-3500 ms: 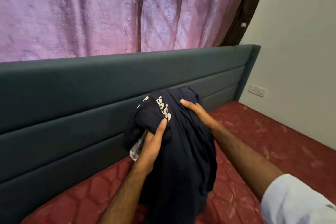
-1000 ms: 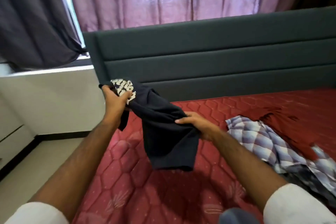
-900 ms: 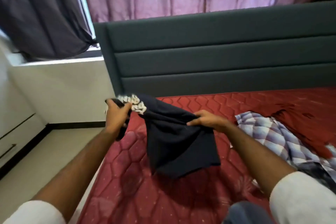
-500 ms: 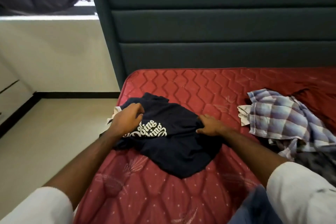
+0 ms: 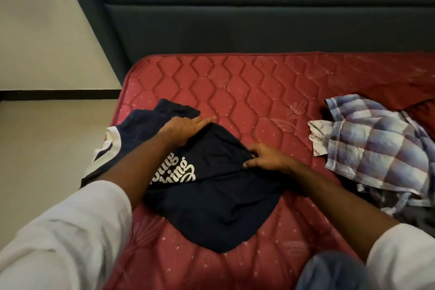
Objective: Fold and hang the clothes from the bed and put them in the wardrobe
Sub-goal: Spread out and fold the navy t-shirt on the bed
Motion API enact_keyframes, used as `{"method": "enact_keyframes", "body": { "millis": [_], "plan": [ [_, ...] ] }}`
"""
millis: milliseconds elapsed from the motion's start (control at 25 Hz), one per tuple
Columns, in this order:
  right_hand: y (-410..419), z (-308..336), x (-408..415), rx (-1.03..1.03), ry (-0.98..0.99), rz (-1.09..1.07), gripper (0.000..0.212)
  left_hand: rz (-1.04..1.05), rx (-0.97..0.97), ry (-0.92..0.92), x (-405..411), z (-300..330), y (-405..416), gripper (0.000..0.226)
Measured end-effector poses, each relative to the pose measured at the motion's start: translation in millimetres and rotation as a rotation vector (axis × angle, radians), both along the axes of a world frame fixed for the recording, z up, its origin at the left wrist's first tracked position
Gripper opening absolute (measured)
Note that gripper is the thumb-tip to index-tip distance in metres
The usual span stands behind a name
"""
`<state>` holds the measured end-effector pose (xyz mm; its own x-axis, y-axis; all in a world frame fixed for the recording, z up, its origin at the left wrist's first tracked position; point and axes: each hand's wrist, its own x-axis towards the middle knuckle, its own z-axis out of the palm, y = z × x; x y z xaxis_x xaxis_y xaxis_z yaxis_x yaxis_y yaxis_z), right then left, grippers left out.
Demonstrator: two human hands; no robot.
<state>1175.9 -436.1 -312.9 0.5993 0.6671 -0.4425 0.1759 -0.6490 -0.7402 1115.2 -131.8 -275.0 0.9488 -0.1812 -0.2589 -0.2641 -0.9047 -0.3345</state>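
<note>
While the navy T-shirt (image 5: 211, 202) lies crumpled near the red mattress's (image 5: 259, 92) left edge, the left hand (image 5: 186, 128) presses it flat-fingered and the right hand (image 5: 267, 159) pinches a fold. Uneven smoothing could trap wrinkles, or a tug could slide it floorward.

Both arms reach forward in white sleeves; the left hand (image 5: 182, 128) lies flat, fingers straight, while the right hand (image 5: 266, 158) curls its fingers, pinching.

Dim, soft indoor light; wide-angle bending at edges.
</note>
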Motion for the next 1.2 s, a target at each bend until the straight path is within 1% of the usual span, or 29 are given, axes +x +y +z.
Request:
{"method": "enact_keyframes", "body": {
  "millis": [80, 120, 200, 240, 280, 320, 400, 480, 560, 600, 680, 720, 760, 840, 920, 960, 1000, 1040, 1080, 1120, 1160, 1200],
  "plan": [
    [-7.8, 11.2, -9.8, 0.133, 0.139, -0.016, 0.035, -0.052, 0.119, 0.068, 2.4, 8.2, -6.2, 0.069],
    [-12.8, 21.4, -14.0, 0.201, 0.193, -0.061, 0.040, -0.062, 0.167, 0.062, -0.6, 17.1, -6.7, 0.059],
    [-23.4, 44.5, -20.6, 0.274, 0.274, -0.117, 0.054, -0.071, 0.195, -0.019, -12.4, 42.7, -3.5, 0.045],
    [-28.1, 59.5, -24.7, 0.280, 0.302, -0.084, 0.056, -0.051, 0.188, -0.063, -23.4, 59.6, -0.8, 0.040],
    [-31.4, 76.2, -26.9, 0.252, 0.312, -0.027, 0.054, -0.012, 0.171, -0.081, -35.0, 77.8, 3.1, 0.036],
    [-33.6, 90.0, -25.8, 0.199, 0.281, 0.027, 0.049, 0.034, 0.163, -0.089, -47.7, 96.2, 8.1, 0.033],
    [-36.6, 124.8, -23.0, 0.096, 0.141, 0.091, 0.040, 0.083, 0.202, -0.119, -79.7, 136.0, 20.8, 0.034],
    [-35.4, 162.2, -14.8, 0.079, 0.013, 0.078, 0.034, 0.037, 0.245, -0.180, -110.5, 173.1, 37.0, 0.038],
    [-29.7, 200.4, -20.0, 0.108, -0.196, 0.067, 0.018, 0.059, 0.225, -0.317, -146.7, 207.2, 49.1, 0.040],
    [-25.3, 216.6, -24.4, 0.142, -0.329, 0.033, 0.019, 0.120, 0.129, -0.427, -162.7, 224.2, 51.1, 0.038],
    [-16.5, 241.5, -35.0, 0.295, -0.550, -0.136, 0.030, 0.299, -0.216, -0.691, -185.0, 252.1, 49.5, 0.033],
    [-12.5, 254.5, -42.8, 0.403, -0.612, -0.246, 0.031, 0.367, -0.371, -0.826, -193.4, 266.4, 46.9, 0.032],
    [-9.3, 269.4, -50.3, 0.515, -0.633, -0.350, 0.031, 0.402, -0.458, -0.953, -199.7, 281.2, 42.4, 0.032],
    [-2.0, 303.4, -57.8, 0.736, -0.643, -0.508, 0.027, 0.388, -0.524, -1.160, -207.3, 312.3, 31.9, 0.035],
    [2.9, 339.9, -65.0, 0.918, -0.692, -0.611, 0.022, 0.366, -0.598, -1.308, -210.0, 337.3, 22.8, 0.034],
    [3.7, 355.2, -69.1, 0.988, -0.723, -0.604, 0.023, 0.365, -0.641, -1.344, -210.6, 345.1, 20.6, 0.031],
    [2.8, 366.2, -74.7, 1.004, -0.755, -0.535, 0.025, 0.356, -0.656, -1.340, -211.5, 347.9, 20.9, 0.029],
    [0.2, 370.7, -80.7, 0.958, -0.766, -0.391, 0.027, 0.312, -0.637, -1.279, -213.3, 344.0, 22.5, 0.029],
    [-4.4, 364.6, -82.1, 0.781, -0.751, -0.174, 0.026, 0.259, -0.599, -1.147, -218.4, 332.6, 22.9, 0.030],
    [-12.7, 349.5, -80.5, 0.465, -0.722, 0.091, 0.025, 0.215, -0.537, -0.947, -223.8, 311.2, 24.5, 0.031],
    [-24.1, 326.3, -82.4, 0.086, -0.667, 0.317, 0.026, 0.178, -0.424, -0.699, -232.9, 285.1, 22.6, 0.030],
    [-36.5, 297.3, -85.4, -0.256, -0.573, 0.464, 0.029, 0.154, -0.282, -0.442, -244.8, 255.4, 20.8, 0.029]
  ]
}}
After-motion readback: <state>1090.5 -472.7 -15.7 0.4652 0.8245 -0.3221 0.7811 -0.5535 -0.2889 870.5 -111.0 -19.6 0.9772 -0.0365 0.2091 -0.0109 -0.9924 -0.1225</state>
